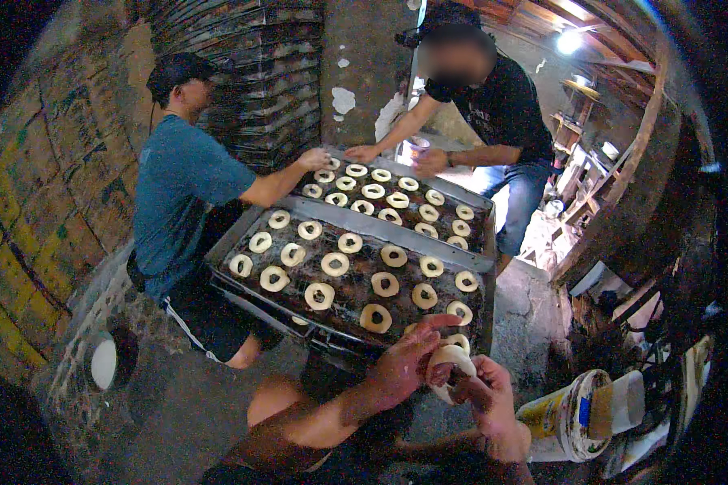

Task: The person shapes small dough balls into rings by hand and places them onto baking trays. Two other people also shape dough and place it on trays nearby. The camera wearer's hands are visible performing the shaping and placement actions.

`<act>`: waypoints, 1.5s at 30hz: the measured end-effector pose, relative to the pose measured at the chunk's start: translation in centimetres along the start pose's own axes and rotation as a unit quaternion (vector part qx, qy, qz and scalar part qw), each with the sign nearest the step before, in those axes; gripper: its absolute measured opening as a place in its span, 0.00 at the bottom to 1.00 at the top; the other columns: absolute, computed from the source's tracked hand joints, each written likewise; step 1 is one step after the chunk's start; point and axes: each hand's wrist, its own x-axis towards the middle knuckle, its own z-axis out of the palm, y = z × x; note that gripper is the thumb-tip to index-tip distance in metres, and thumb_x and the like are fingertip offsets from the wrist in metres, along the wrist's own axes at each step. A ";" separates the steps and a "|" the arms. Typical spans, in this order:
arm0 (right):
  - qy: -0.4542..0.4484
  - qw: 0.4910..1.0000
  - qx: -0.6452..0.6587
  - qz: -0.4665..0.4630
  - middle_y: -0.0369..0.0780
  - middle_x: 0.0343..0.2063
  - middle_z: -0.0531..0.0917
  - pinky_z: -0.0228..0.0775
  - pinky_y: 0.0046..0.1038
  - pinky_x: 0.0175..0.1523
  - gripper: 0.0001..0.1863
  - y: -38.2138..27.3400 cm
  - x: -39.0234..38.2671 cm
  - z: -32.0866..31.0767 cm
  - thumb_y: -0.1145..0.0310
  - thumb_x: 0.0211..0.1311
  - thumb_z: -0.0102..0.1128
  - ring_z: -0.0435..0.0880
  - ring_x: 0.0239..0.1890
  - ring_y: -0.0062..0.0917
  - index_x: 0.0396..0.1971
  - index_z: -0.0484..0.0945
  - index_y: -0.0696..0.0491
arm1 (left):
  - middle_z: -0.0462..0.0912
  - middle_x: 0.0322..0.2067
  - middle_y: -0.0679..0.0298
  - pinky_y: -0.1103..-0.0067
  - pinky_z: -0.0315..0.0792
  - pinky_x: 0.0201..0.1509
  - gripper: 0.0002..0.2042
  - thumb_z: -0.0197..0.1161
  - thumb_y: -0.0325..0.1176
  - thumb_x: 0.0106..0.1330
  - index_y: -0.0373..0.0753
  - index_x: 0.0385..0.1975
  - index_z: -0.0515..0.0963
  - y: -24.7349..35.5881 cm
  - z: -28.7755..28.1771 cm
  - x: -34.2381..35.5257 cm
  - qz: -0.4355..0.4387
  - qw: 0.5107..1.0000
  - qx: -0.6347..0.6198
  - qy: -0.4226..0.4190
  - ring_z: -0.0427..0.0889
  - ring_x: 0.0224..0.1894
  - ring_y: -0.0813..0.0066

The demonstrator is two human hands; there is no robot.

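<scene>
A pale dough ring [459, 356] hangs between my two hands over the near right corner of a dark metal baking tray [348, 303]. My right hand [491, 396] pinches its right side. My left hand [412, 357] has its upper fingers stretched over the tray, while its thumb side grips the ring's left edge. Rows of raw dough rings [335, 264] lie spaced out on this tray, and one sits just beyond my fingers. Behind it is a second tray [465, 194], also bearing many dough rings.
A person in a blue shirt [190, 166] at the left and another in black [497, 105] behind reach over the far tray. A yellow and white bucket [546, 416] stands at lower right. Stacked dark trays [263, 89] rise at the back, beside a rough wall [352, 48].
</scene>
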 end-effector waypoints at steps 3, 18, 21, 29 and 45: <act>-0.028 0.960 0.200 -0.196 0.40 0.34 0.83 0.77 0.30 0.42 0.12 -0.3 0.0 0.4 0.77 0.56 0.50 0.83 0.37 0.27 0.41 0.76 0.58 | 0.73 0.54 0.60 0.79 0.75 0.52 0.19 0.47 0.43 0.77 0.41 0.62 0.66 0.5 0.1 -0.2 -0.085 0.996 -0.036 -0.009 0.77 0.50 0.74; -0.022 0.993 0.108 -0.029 0.34 0.28 0.81 0.71 0.20 0.31 0.08 -0.9 2.5 -1.6 0.73 0.65 0.56 0.78 0.25 0.15 0.42 0.79 0.56 | 0.80 0.42 0.59 0.71 0.73 0.52 0.29 0.42 0.56 0.75 0.38 0.63 0.64 2.5 -0.2 0.4 -0.160 0.965 -0.207 0.019 0.79 0.45 0.69; -0.009 0.995 0.081 -0.059 0.31 0.24 0.80 0.68 0.19 0.28 0.07 -0.1 3.6 -3.0 0.72 0.65 0.56 0.74 0.21 0.13 0.39 0.80 0.56 | 0.81 0.45 0.58 0.71 0.73 0.54 0.29 0.45 0.55 0.74 0.39 0.64 0.64 2.1 -1.7 0.1 -0.211 0.970 -0.120 0.018 0.80 0.48 0.68; 0.086 0.978 -0.190 -0.002 0.32 0.25 0.82 0.70 0.22 0.34 0.07 6.2 5.5 -6.7 0.68 0.59 0.64 0.77 0.28 0.15 0.35 0.83 0.55 | 0.84 0.37 0.63 0.76 0.76 0.38 0.19 0.61 0.48 0.67 0.40 0.49 0.77 0.3 -6.8 0.3 -0.361 0.905 0.163 0.152 0.83 0.39 0.72; 0.053 0.981 -0.185 -0.004 0.37 0.35 0.85 0.75 0.22 0.38 0.08 9.8 -1.4 -6.0 0.72 0.62 0.62 0.81 0.33 0.19 0.40 0.81 0.55 | 0.71 0.56 0.63 0.63 0.67 0.55 0.40 0.63 0.28 0.56 0.56 0.69 0.51 -8.3 -16.9 -1.6 -0.113 0.825 -0.067 0.549 0.72 0.51 0.62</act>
